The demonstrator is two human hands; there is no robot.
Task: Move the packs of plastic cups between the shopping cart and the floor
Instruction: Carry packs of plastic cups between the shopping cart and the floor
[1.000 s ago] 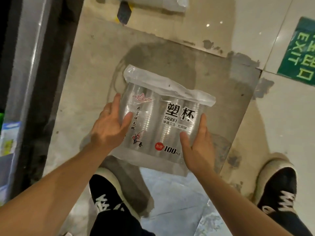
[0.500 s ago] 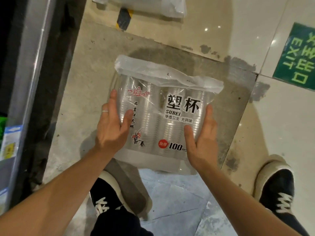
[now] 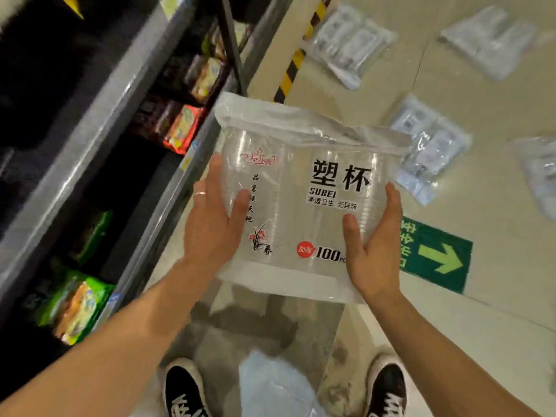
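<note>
Lifted higher and carried forward, the pack of cups (image 3: pixel 301 200) now hangs above the floor (image 3: pixel 496 206), the left hand (image 3: pixel 213 224) and right hand (image 3: pixel 373 245) clamped on its sides, thumbs on the front. Ahead lie other packs (image 3: pixel 430 149), blurred; probably it joins them, no cart in view.

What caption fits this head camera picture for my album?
The left hand and right hand hold a pack of plastic cups above the floor, more packs lying beyond.
</note>
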